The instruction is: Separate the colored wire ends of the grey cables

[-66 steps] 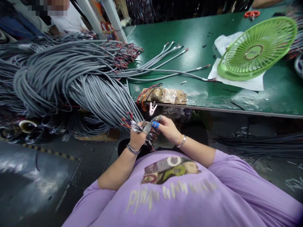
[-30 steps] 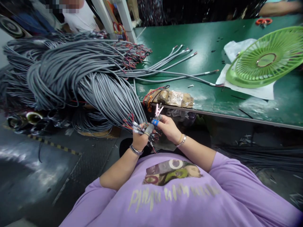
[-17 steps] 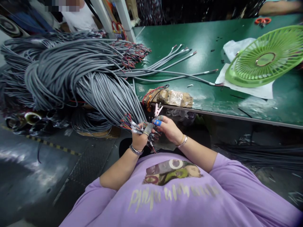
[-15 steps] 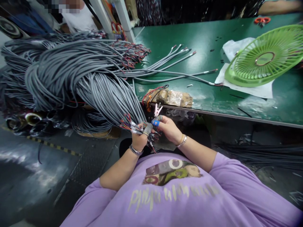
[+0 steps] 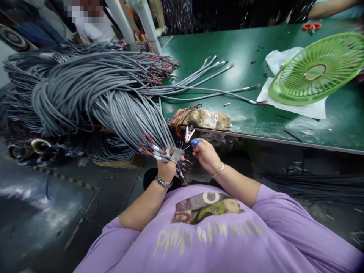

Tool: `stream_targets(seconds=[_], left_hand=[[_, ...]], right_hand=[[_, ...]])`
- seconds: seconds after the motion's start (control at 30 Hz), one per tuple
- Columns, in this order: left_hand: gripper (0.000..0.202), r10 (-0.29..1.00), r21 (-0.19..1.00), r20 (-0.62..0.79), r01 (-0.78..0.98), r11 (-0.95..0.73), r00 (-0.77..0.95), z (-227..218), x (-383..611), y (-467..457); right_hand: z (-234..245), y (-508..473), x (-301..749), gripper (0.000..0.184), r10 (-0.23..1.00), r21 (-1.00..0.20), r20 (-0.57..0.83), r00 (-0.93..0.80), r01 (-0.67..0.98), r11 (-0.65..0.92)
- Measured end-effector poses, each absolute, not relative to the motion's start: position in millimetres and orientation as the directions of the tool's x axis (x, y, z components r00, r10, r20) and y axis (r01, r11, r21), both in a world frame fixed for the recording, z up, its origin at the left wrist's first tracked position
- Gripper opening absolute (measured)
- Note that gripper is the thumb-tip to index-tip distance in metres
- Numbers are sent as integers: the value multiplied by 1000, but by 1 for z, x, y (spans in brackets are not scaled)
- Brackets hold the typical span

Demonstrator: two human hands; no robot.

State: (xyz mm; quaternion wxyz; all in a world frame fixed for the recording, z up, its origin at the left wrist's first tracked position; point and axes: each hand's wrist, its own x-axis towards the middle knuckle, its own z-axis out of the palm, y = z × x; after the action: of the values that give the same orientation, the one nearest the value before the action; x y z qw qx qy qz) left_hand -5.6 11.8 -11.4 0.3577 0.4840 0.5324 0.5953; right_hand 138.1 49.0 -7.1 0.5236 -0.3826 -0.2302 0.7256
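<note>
My left hand [image 5: 167, 167] is closed around a grey cable end [image 5: 176, 153] whose thin coloured wires fan out above my fingers. It belongs to a thick bundle of grey cables [image 5: 93, 91] that hangs down from the left. My right hand [image 5: 205, 153] sits just to the right of the wire tips, fingers curled, with a blue cap on one fingertip. What it pinches, if anything, is too small to see. A pink clip [image 5: 188, 133] hangs at the table edge above both hands.
A green table [image 5: 241, 45] carries several loose grey cables [image 5: 204, 81], a taped wooden block [image 5: 203, 118], a green fan grille [image 5: 315, 70] on white paper and orange scissors [image 5: 311, 26]. Another person [image 5: 88, 21] stands at the far left. Dark cables lie on the floor [image 5: 315, 184].
My right hand has drawn a little away from the cable end, to the right and up. My left hand has kept its hold on the cable end. The view shifted slightly.
</note>
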Motion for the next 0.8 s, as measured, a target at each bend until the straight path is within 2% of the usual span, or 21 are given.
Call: stream_targets(seconds=[0.07, 0.17, 0.27, 0.33, 0.4, 0.53, 0.6, 0.7, 0.8], left_hand=[[21, 941, 983, 181, 46, -175, -284, -9, -5, 13], [23, 957, 988, 140, -21, -150, -252, 0, -4, 15], [23, 977, 991, 100, -64, -114, -188, 10, -1, 18], [22, 987, 993, 73, -76, -85, -146, 15, 0, 21], [23, 992, 993, 54, -98, -65, -110, 17, 0, 24], [26, 996, 993, 45, -109, -53, -78, 17, 0, 27], [25, 996, 996, 46, -73, -51, -72, 15, 0, 28], [27, 996, 998, 65, -21, -66, -63, 13, 1, 28], [29, 996, 997, 70, 20, -69, -55, 9, 1, 28]], right_hand=[[-10, 58, 146, 37, 929, -693, -335, -156, -627, -355], [-13, 71, 153, 39, 918, -689, -335, -212, -610, -392], [-9, 82, 151, 48, 881, -707, -313, -356, -531, -466], [-5, 86, 146, 54, 863, -740, -244, -442, -491, -460], [-2, 88, 140, 56, 895, -801, -145, -421, -481, -356], [-2, 86, 128, 56, 986, -897, -7, -164, -436, -78], [-3, 86, 123, 59, 983, -871, -55, -176, -474, -133], [0, 87, 117, 62, 924, -734, -195, -328, -577, -359], [5, 89, 115, 60, 891, -621, -264, -370, -641, -451]])
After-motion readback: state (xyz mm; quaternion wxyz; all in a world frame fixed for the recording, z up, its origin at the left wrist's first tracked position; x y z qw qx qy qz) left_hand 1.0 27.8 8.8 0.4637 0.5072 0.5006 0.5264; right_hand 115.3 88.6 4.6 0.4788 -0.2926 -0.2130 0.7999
